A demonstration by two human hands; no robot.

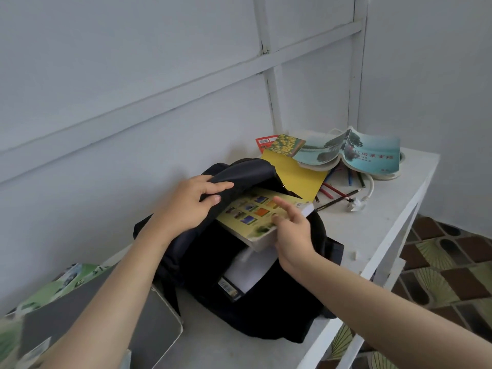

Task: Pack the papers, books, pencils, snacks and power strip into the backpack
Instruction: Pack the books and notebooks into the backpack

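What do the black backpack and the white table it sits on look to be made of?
The backpack looks like soft woven fabric, probably nylon or polyester: matte black, and it folds and sags where the left hand holds its flap open. The table looks hard and painted white, with straight slim legs; wood or metal, I can't tell which.

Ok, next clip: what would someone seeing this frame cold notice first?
The black fabric backpack lying open in the middle of the white table, with a thick yellow-covered book half slid into its mouth. The left hand grips the bag's flap while the right hand steadies the book. Behind them, at the far corner, sits a teal landscape-covered book above scattered coloured pencils.
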